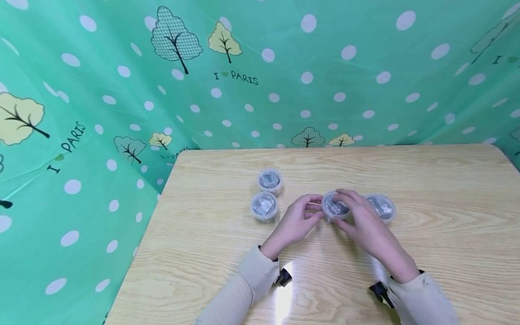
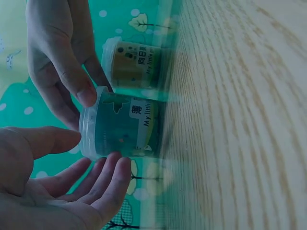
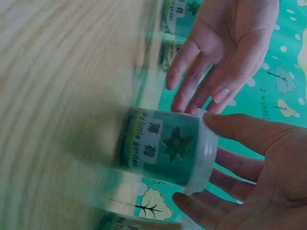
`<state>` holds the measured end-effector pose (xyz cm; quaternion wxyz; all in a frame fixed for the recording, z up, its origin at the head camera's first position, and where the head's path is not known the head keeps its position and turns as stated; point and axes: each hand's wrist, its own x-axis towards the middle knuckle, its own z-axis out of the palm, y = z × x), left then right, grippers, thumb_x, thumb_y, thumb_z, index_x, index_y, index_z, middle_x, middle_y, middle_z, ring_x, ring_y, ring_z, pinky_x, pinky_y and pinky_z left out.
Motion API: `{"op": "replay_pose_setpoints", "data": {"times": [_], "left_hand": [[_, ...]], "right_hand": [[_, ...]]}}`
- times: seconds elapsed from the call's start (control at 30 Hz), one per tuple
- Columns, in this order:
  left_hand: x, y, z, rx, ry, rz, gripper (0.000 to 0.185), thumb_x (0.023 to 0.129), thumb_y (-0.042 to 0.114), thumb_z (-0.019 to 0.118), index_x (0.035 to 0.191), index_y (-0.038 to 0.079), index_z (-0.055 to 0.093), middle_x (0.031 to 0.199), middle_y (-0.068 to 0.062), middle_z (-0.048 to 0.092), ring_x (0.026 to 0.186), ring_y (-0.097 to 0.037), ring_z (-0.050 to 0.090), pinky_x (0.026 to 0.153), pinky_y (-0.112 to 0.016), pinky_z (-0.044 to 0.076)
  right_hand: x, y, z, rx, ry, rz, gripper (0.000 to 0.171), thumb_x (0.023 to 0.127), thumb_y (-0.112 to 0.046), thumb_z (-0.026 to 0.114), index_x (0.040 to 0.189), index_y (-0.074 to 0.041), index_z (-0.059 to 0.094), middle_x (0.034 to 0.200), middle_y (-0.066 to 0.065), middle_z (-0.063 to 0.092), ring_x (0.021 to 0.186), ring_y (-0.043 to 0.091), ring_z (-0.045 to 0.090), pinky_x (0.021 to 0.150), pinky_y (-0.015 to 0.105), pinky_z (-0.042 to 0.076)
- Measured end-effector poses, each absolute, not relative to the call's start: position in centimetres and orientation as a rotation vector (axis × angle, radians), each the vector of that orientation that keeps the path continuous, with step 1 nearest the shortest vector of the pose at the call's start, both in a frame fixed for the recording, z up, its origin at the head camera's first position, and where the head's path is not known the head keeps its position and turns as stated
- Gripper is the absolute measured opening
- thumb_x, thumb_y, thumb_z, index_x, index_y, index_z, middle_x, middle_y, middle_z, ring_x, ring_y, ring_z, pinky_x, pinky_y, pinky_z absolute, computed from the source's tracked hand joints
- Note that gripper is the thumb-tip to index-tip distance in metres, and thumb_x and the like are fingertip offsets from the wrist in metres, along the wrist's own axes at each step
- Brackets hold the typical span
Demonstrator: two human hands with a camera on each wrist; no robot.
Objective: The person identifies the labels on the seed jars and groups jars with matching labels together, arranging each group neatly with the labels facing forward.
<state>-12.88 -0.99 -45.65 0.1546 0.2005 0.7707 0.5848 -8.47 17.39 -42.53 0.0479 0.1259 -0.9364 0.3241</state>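
Fingers of the right hand curl round the upper rim of a mint-green tub, the thumb against the near side of its lid. On the other side of that tub, the left hand holds its fingers spread and softly bent, with the thumb apart from them; their tips lie at the rim, and whether they actually touch it I cannot tell. So the tub sits between the two sets of fingers, roughly upright with its lid on. Its label shows a green leaf and the words "My little garden" beside Chinese characters, and silvery wrapping shows through the top. Whether its base rests on the surface or is slightly raised is unclear.

Just beyond the right fingers, partly covered by that hand in the head view, is a brown tub, also lidded. Out to the left of the left fingers, apart from them, two more lidded tubs stand one behind the other: a nearer tub and a farther tub, close together.

Back from the fingers, pale sleeves cover both forearms, with a black wrist mount at each cuff. Ahead of the fingers, past the far edge of the wood-grain surface, hangs a green cloth printed with white dots, trees and "PARIS".
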Motion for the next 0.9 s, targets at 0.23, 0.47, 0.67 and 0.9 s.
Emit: {"op": "replay_pose_setpoints", "data": {"times": [0.23,0.47,0.67,0.9], "left_hand": [[-12.6,-1.1,-45.8,0.57,2.217,1.705,0.039,0.096,0.003,0.06,0.135,-0.002,0.054,0.134,-0.015,0.058,0.117,-0.023,0.063,0.096,-0.019,0.053],[-12.5,-1.4,-45.6,0.553,2.189,1.72,0.039,0.097,0.003,0.059,0.135,-0.001,0.054,0.133,-0.016,0.06,0.117,-0.025,0.064,0.097,-0.02,0.053],[-12.6,-1.8,-45.4,0.579,2.2,1.717,0.038,0.098,0.005,0.058,0.136,0.002,0.054,0.133,-0.013,0.061,0.116,-0.02,0.064,0.096,-0.019,0.053],[-12.8,-2.3,-45.5,0.601,2.191,1.761,0.04,0.096,0.006,0.062,0.135,0.006,0.055,0.13,-0.01,0.062,0.118,-0.022,0.062,0.098,-0.022,0.053]], "right_hand": [[-8.9,16.9,-43.4,0.398,-2.791,0.908,0.048,0.08,-0.005,0.081,0.122,0.005,0.061,0.139,0.026,0.05,0.13,0.046,0.044,0.108,0.063,0.039],[-9.0,17.3,-43.6,0.428,-2.764,0.982,0.042,0.082,-0.002,0.078,0.121,0.001,0.064,0.139,0.023,0.051,0.13,0.045,0.045,0.106,0.063,0.042],[-9.1,17.8,-43.8,0.501,-2.73,1.061,0.037,0.088,-0.006,0.074,0.123,-0.003,0.063,0.137,0.02,0.054,0.129,0.043,0.048,0.104,0.064,0.042],[-9.2,18.1,-43.3,0.544,-2.729,1.176,0.035,0.09,-0.008,0.072,0.123,-0.007,0.063,0.139,0.017,0.054,0.13,0.043,0.048,0.105,0.065,0.042]]}}
